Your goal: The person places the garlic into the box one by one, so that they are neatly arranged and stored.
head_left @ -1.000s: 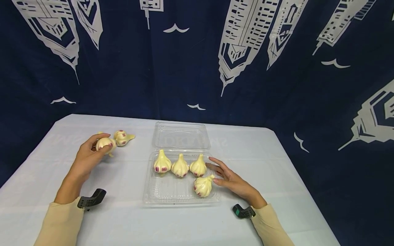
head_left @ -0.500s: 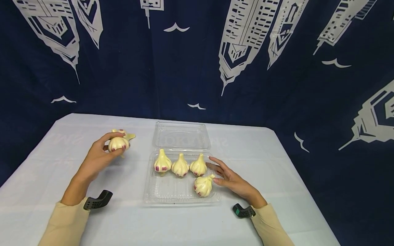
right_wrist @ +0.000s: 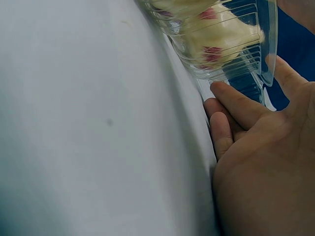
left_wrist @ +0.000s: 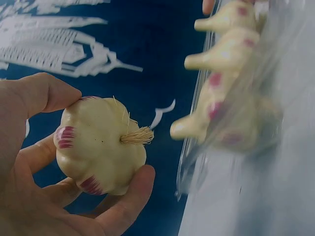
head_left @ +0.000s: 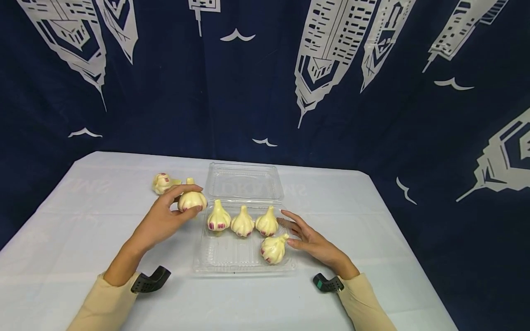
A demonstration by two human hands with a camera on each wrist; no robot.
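Holding garlic bulb (head_left: 192, 201) in left grip (head_left: 160, 221), curled round it, just outside clear box's (head_left: 223, 257) far left corner; stem points toward bench's (head_left: 236, 303) far edge. Right grip (head_left: 312, 241), relaxed, holding nothing, lies at box's right edge, farther from bulb.

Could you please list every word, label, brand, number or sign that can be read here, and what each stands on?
None can be read with certainty.
Tablecloth, left of the lid: faint letters, too faint to read.
Tablecloth, right of the lid: more faint letters, also unreadable.
Through the lid: faint marks, unreadable.
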